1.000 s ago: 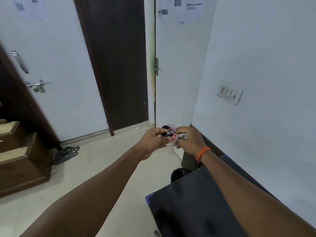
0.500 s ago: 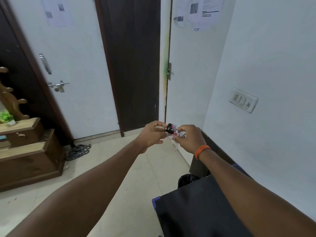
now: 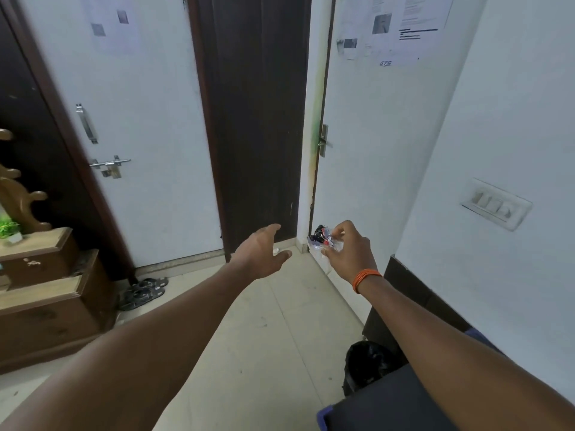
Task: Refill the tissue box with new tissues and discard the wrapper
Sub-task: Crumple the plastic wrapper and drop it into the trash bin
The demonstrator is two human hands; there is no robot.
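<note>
A crumpled clear plastic wrapper with black and red print is pinched in my right hand, held out at about waist height over the floor near the corner. My left hand is a little to the left of it, fingers spread, holding nothing and not touching the wrapper. Down at the lower right, a bin lined with a black bag stands on the floor beside a dark table top. No tissue box is in view.
Two white doors with a dark wooden frame between them face me. A wooden cabinet stands at the left with sandals beside it. A switch plate is on the right wall. Pale tiled floor lies between.
My left hand has let go of the wrapper and moved left with fingers spread; my right hand keeps the wrapper. The view has tilted up and shifted slightly.
</note>
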